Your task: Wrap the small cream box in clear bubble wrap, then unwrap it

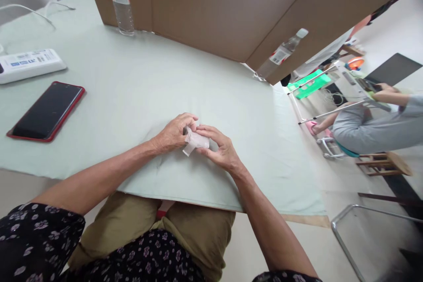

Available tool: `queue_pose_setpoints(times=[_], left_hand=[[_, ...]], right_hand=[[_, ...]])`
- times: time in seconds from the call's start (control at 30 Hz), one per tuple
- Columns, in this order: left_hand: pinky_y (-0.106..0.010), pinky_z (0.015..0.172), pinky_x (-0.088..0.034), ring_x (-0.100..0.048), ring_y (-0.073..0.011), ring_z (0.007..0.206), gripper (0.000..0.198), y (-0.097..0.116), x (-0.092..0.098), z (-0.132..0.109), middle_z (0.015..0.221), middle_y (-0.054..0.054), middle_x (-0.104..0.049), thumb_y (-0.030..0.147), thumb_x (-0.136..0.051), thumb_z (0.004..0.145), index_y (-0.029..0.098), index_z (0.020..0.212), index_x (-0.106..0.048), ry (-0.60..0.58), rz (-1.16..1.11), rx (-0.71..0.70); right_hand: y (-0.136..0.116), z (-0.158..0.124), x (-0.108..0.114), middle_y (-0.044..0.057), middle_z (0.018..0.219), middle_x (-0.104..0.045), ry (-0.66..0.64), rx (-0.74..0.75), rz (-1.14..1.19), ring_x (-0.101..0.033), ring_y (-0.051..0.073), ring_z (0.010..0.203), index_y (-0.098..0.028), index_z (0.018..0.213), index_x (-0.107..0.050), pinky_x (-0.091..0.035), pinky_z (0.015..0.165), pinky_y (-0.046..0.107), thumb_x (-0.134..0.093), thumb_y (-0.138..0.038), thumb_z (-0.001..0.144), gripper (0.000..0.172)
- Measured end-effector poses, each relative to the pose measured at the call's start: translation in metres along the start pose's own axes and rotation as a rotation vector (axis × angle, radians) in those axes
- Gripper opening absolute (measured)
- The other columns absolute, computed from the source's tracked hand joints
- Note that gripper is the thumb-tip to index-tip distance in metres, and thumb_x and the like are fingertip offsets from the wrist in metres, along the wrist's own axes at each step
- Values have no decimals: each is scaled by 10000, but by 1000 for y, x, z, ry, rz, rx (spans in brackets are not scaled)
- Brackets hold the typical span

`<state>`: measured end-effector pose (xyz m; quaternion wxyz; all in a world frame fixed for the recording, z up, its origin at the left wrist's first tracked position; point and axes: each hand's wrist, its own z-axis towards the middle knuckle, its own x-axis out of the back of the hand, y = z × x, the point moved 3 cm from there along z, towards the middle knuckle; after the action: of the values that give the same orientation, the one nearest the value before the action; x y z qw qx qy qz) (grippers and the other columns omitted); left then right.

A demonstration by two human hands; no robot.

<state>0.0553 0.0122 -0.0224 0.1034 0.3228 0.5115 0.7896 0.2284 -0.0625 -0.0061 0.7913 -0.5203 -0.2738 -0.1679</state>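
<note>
A small whitish packet (pixel 197 140) in thin, crinkled wrapping is held just over the table's near half, with a flap of the wrapping hanging toward me. My left hand (pixel 176 132) grips its left end between thumb and curled fingers. On the other side, my right hand (pixel 218 145) has its fingers along the far edge and its thumb along the near edge. What lies inside the wrapping cannot be made out, and my fingers cover parts of both ends.
Pale green cloth (pixel 132 79) covers the table. A red-edged phone (pixel 46 110) and a white power strip (pixel 31 65) lie at left. Cardboard panels (pixel 211 9) stand behind, with one bottle (pixel 120 2) and another bottle (pixel 280 55) against them. A person (pixel 373 128) sits at right.
</note>
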Motion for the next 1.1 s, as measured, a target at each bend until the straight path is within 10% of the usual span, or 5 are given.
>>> queue_pose_setpoints(times=[0.23,0.4,0.63,0.9,1.1], left_hand=[[-410,982,-541,-677,-247,1139,175,3,4,1,1191,-98,-710,231,-698,728,198,879,-617,-17,-34,16],[-440,1087,-484,-597,-289,1305,378,5,15,2,1376,-144,-645,273,-656,748,180,1114,-679,-45,36,-34],[-264,655,-463,-595,-154,742,333,5,12,3,845,-4,-664,383,-689,783,173,1041,-683,-182,7,118],[-251,638,-428,-562,-144,733,363,3,12,2,815,-2,-625,475,-718,775,158,948,-678,-152,-179,277],[-260,655,-471,-625,-166,758,393,5,13,-1,834,-28,-684,442,-737,769,140,1018,-701,-208,-281,341]], right_hand=[[5,-3,-11,105,1335,-705,123,40,-104,-635,249,1282,-278,1257,-695,-490,1122,477,-637,-328,936,330],[13,9,-8,81,1188,-742,179,-213,165,-686,237,1112,-242,1111,-735,-544,985,397,-704,-520,874,367],[18,12,-10,30,937,-728,179,-380,228,-644,211,942,-213,998,-754,-495,909,360,-632,-453,908,284],[17,6,-9,65,1081,-718,66,-341,325,-647,245,989,-208,1154,-700,-501,880,356,-752,-624,778,564],[12,6,-9,16,872,-694,83,-359,317,-615,184,815,-203,969,-711,-484,760,308,-839,-542,714,443]])
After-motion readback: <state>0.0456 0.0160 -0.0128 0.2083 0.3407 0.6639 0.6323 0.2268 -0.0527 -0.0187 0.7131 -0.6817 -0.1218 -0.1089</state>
